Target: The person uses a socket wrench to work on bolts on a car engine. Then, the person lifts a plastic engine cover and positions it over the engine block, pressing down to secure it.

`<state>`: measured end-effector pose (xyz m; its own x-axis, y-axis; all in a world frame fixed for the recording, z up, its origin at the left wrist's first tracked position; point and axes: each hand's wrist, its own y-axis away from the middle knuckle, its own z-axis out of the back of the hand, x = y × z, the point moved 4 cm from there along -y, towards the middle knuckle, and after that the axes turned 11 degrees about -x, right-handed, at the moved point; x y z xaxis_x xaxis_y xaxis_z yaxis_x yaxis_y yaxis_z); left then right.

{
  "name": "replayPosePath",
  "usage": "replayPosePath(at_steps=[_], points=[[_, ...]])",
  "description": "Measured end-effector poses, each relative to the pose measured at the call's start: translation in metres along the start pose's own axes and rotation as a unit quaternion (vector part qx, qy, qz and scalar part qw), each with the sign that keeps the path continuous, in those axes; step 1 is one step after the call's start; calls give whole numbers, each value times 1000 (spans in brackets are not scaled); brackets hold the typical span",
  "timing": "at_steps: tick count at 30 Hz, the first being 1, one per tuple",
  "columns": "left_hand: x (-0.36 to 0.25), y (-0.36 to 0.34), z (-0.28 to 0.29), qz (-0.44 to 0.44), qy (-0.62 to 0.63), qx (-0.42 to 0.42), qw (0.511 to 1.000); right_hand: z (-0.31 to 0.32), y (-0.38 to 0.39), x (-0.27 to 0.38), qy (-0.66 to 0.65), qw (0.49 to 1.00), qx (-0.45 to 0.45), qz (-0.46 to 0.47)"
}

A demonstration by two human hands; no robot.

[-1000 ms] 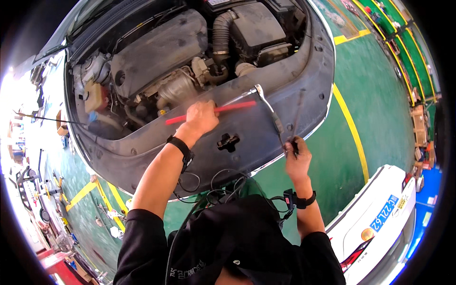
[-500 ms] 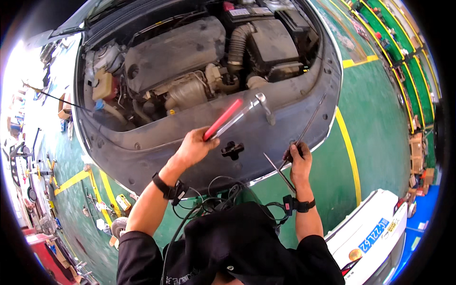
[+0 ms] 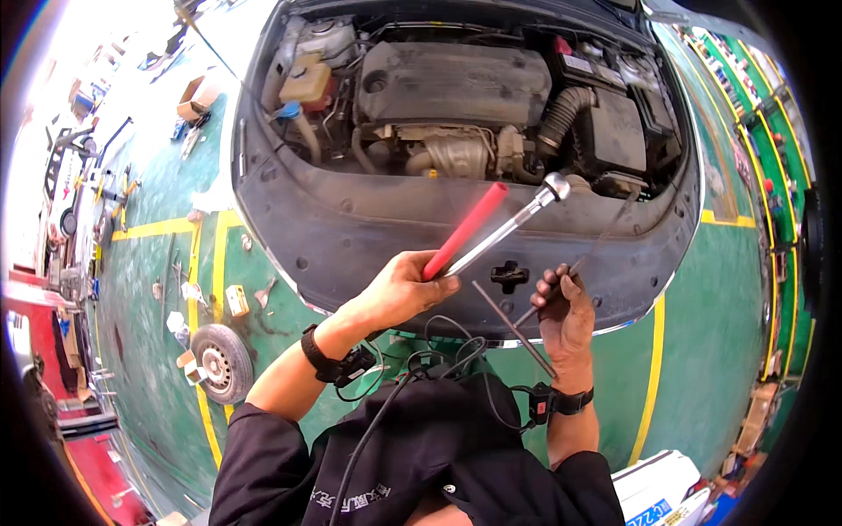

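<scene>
In my left hand [image 3: 410, 287], closed over the engine bay's front edge, are a chrome ratchet wrench [image 3: 504, 230] and a red rod [image 3: 467, 230]. Both point up and to the right, side by side; their lower ends are hidden in my fist. The ratchet's round head [image 3: 556, 187] is above the black front panel [image 3: 412, 219]. My right hand [image 3: 566, 311] has its fingers curled around a dark T-handle wrench [image 3: 516, 329]. Its crossbar slants beside my wrist, and its thin stem runs up to the right past my fingers.
The open engine bay holds an engine cover [image 3: 456, 83], an air box [image 3: 611, 131] and a coolant tank [image 3: 307, 81]. Cables [image 3: 438, 346] hang before my chest. A loose wheel [image 3: 223, 364] lies on the floor at left. Shelves line the far right; a white car [image 3: 658, 478] is behind at right.
The view has swung, so the car sits further right and more level. In my left hand the ratchet has turned, its head now pointing more toward me. Both hands keep their tools.
</scene>
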<state>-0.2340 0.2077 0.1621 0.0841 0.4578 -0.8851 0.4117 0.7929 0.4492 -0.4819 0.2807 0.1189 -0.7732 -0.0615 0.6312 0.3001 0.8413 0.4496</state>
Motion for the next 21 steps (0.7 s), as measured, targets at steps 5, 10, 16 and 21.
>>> replayPosePath(at_steps=[5,10,16,21], points=[[18,31,8,-91,-56,10,994,-66,32,-31,26,993,117,0],[32,67,16,-271,-315,-10,909,-52,50,-63,59,998,7,17],[58,111,60,-264,-358,-39,895,-31,81,-88,58,997,-48,24],[95,139,97,-180,-274,-56,943,-26,99,-93,30,996,-61,50]])
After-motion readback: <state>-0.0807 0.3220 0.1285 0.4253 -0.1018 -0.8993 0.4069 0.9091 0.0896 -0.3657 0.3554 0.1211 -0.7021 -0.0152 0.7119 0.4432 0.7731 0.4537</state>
